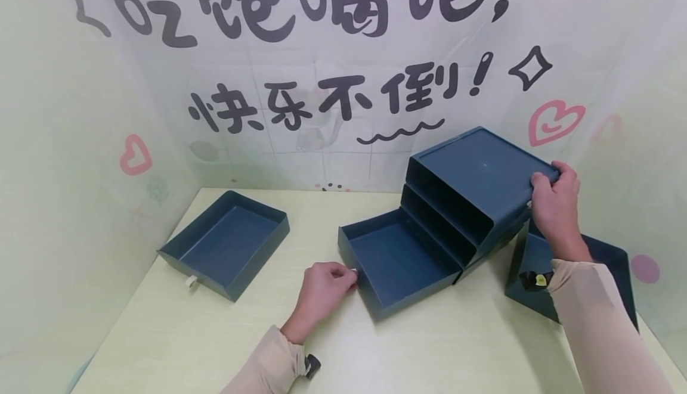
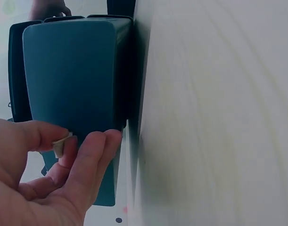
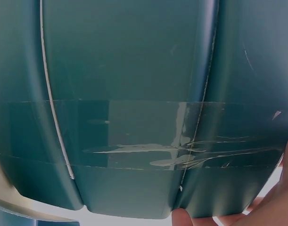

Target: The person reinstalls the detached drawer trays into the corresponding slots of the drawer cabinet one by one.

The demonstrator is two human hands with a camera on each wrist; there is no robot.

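Observation:
A dark blue stacked drawer unit (image 1: 483, 170) stands angled at the back right, its upper two slots hollow. From its lowest slot a drawer (image 1: 397, 263) extends toward the left front. My left hand (image 1: 324, 289) is at this drawer's front, pinching its small pale pull tab (image 2: 60, 146) between thumb and finger. With my right hand (image 1: 559, 212) I grip the unit's top at the right rear corner. In the right wrist view, clear tape (image 3: 139, 136) runs across the unit's stacked sections, with fingertips (image 3: 181, 218) curled at the edge.
Another dark blue drawer (image 1: 257, 263), with a pale tab (image 1: 191, 282), lies at the table's left. A dark blue open box (image 1: 606, 257) sits on the right, partly hidden by the right forearm. Behind the table (image 1: 177, 340) hangs a printed wall sheet (image 1: 290, 167).

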